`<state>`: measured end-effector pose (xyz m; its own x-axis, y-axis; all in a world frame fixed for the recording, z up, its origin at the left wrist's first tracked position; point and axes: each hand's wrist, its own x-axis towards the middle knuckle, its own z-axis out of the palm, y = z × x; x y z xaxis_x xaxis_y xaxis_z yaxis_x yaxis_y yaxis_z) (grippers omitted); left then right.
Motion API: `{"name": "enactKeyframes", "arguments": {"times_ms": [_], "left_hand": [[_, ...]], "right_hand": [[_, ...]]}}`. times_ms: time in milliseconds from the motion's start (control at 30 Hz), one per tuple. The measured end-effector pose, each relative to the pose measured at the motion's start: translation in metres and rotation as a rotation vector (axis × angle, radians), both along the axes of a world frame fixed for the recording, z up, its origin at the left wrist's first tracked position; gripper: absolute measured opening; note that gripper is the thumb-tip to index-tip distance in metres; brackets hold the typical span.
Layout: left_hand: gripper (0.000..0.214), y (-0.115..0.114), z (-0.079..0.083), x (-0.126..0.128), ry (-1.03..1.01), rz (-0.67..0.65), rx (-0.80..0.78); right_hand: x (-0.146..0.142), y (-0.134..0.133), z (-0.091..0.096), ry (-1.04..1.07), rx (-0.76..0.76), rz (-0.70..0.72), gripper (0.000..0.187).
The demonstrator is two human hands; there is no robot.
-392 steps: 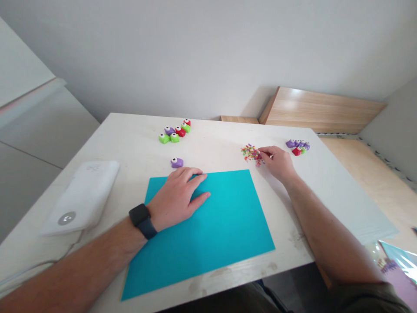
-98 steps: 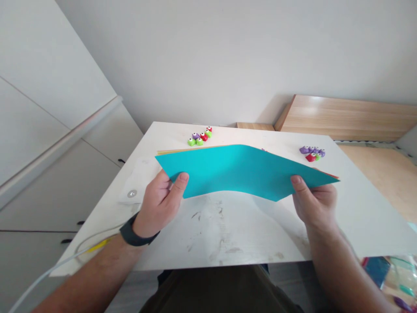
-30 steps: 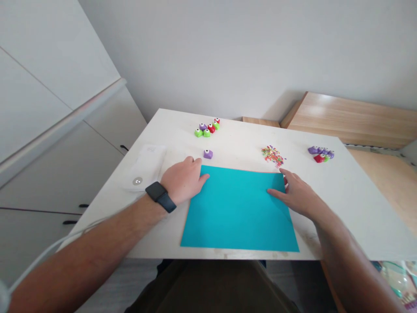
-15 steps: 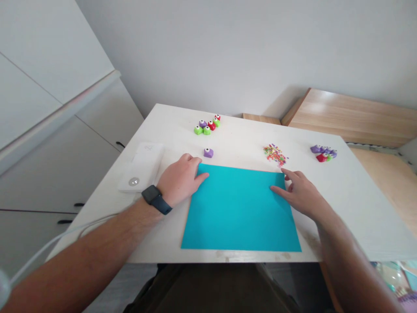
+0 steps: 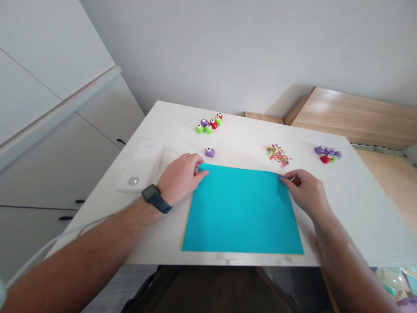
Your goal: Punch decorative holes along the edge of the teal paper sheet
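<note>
A teal paper sheet (image 5: 241,208) lies flat on the white table (image 5: 352,204), on top of other sheets whose edges peek out at the left and bottom. My left hand (image 5: 180,178), a dark watch on its wrist, rests at the sheet's far left corner with curled fingers touching the edge. My right hand (image 5: 306,191) pinches the sheet's far right corner between thumb and fingers. A single purple punch (image 5: 210,152) sits just beyond my left hand. A heap of coloured paper bits (image 5: 276,154) lies beyond my right hand.
A cluster of green, purple and red punches (image 5: 210,124) sits at the far middle, another cluster (image 5: 327,153) at the far right. A white flat device (image 5: 143,165) with a cable lies at the left. Wooden boards (image 5: 352,115) lean behind the table. White cabinets stand at the left.
My right hand went from lying open on the sheet's right edge to pinching its far right corner. My left hand curled its fingers onto the far left corner. The sheet stayed flat.
</note>
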<state>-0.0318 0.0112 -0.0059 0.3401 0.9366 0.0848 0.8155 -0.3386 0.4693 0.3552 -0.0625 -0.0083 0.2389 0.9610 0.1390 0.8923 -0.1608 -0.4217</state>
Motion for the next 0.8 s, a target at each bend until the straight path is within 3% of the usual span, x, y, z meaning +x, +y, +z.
{"name": "enactKeyframes", "arguments": {"times_ms": [400, 667, 800], "left_hand": [[0.030, 0.001, -0.003, -0.001, 0.019, -0.004, 0.014], [0.035, 0.002, -0.001, -0.001, 0.023, 0.009, 0.021], [0.035, 0.002, -0.001, -0.001, -0.029, 0.013, 0.013]], "right_hand": [[0.000, -0.010, 0.001, 0.092, 0.233, 0.136, 0.027], [0.008, -0.014, 0.001, 0.406, 0.153, 0.134, 0.021], [0.008, -0.016, 0.002, 0.442, 0.138, 0.116, 0.023]]}}
